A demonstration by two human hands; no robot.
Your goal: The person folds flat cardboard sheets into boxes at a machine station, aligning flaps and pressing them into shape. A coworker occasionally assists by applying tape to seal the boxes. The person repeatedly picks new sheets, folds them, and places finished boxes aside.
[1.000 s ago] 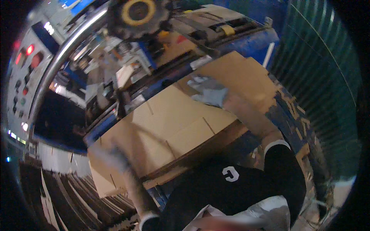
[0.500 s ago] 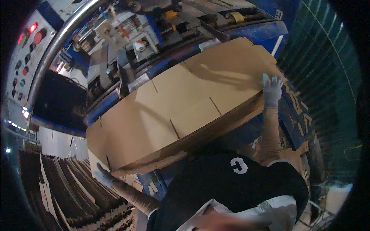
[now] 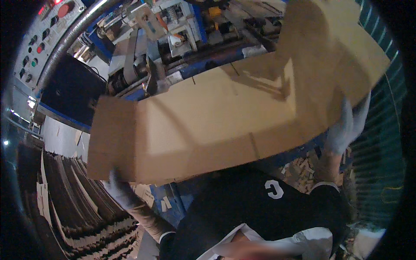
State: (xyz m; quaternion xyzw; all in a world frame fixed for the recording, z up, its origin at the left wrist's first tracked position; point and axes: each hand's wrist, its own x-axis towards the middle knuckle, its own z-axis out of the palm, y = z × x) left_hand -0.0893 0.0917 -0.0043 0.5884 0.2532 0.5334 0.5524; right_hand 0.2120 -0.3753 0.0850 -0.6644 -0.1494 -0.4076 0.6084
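A long brown cardboard sheet (image 3: 225, 117) with short slots along its edges spans the space in front of me. Its right end bends up toward me, and the darker flap at its left end is angled against the middle. My gloved left hand (image 3: 120, 190) grips the near left corner, thumb on top and the other fingers hidden beneath. At the right end my gloved right hand (image 3: 348, 125), slightly blurred, closes round the near edge. Whether other sheets lie under this one is hidden.
Beyond the cardboard stands a blue machine with rollers and belts (image 3: 130, 69). A control panel with buttons (image 3: 43, 43) and a metal rail (image 3: 69, 43) are at left. Stacked cardboard (image 3: 82, 195) fills the lower left. Cardboard scraps (image 3: 301, 171) lie below; a green corrugated wall (image 3: 381, 143) rises at right.
The cardboard's right end has risen toward me and its left flap has bent up. My right hand has moved right and down with its end; my left hand has shifted only slightly.
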